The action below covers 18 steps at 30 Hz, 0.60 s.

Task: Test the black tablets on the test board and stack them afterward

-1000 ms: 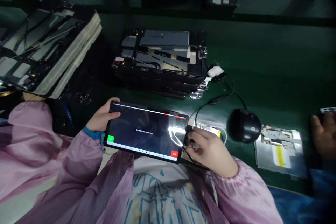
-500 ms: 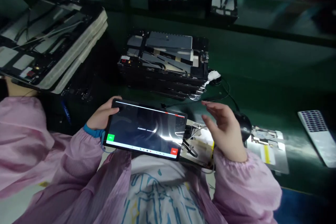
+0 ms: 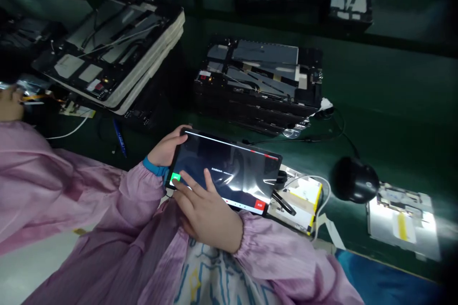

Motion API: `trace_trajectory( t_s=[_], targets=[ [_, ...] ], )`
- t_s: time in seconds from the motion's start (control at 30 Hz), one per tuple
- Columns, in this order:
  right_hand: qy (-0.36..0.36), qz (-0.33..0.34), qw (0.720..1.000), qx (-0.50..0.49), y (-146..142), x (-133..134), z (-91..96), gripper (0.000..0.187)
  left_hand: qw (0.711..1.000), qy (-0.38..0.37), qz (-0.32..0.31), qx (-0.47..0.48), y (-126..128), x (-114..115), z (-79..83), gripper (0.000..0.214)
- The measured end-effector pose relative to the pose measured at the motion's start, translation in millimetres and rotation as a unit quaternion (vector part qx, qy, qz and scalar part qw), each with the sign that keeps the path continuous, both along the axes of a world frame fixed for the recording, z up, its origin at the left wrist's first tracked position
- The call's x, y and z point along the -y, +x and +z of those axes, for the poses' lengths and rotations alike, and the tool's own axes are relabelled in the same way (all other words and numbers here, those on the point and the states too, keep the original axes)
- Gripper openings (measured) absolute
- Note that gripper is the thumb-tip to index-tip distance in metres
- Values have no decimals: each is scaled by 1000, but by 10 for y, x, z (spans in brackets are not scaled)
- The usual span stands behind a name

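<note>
A black tablet [image 3: 229,167] with a lit dark screen is tilted up in front of me, a green button at its lower left corner and a red one at its lower right. My left hand [image 3: 166,147] grips its left edge, thumb on the front. Across the lower part of the screen reaches my right hand [image 3: 209,214], fingers spread, with a fingertip at the green button. Black cables come off the tablet's right side towards a pale board with yellow edging [image 3: 298,198].
Behind the tablet stands a stack of opened tablet bodies [image 3: 261,81]; a larger stack [image 3: 110,57] is at left. A black round device [image 3: 354,180] and a metal plate [image 3: 404,219] lie right. A blue pen [image 3: 119,137] is left. A co-worker's hand [image 3: 10,104] shows at far left.
My right hand has moved left from beside the tablet onto the screen's lower left. My left hand keeps hold of the tablet. The whole view has shifted, so the bench things appear further right.
</note>
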State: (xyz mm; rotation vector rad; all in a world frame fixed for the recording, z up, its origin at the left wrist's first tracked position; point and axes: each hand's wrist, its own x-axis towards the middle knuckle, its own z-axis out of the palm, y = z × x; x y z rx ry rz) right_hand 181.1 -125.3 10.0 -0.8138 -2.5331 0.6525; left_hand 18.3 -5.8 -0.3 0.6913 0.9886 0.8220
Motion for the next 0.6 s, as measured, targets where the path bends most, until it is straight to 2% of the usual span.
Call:
trace_trajectory(
  t_s=[0.17, 0.3, 0.43, 0.6],
  targets=[
    [26, -21, 999, -36, 178, 54, 107, 40, 1000, -3, 9, 10, 7, 1, -9, 37],
    [24, -129, 991, 2, 572, 126, 114, 37, 1000, -16, 23, 9, 14, -8, -15, 40],
    [38, -201, 978, 32, 943, 231, 13, 34, 999, -22, 30, -10, 10, -16, -15, 39],
    [75, -234, 967, 63, 1081, 349, -176, 34, 999, -15, 26, -32, 18, -17, -15, 39]
  ],
)
